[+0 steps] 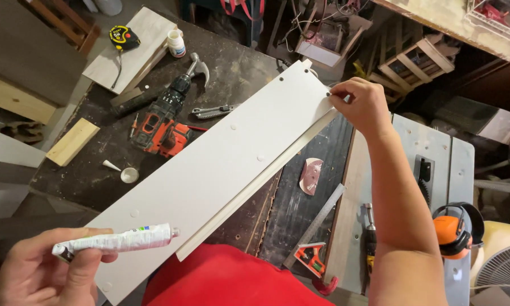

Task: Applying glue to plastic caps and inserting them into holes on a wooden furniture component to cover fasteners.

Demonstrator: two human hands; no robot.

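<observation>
Our left hand [37, 266] grips the glue tube [116, 240]; our right hand [361, 105] pinches the white panel [209, 170] edge, which we judge could slip.

Bright, even overhead light on the white board [221, 164]; dim corners, soft shadows, slight wide-angle stretch at edges, sharp focus.

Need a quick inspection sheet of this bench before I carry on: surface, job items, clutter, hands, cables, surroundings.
Surface: dark, stained workbench.
Job's things: long white panel lies diagonally; white squeeze tube, cap off.
Clutter: orange drill, hammer, utility knife, tape measure, small white bottle, combination square, wood offcut.
Hands: left hand holds the tube; right hand pinches at the panel's far edge.
Cables: tangle in a box.
Surroundings: table saw, orange ear defenders, fan.
</observation>
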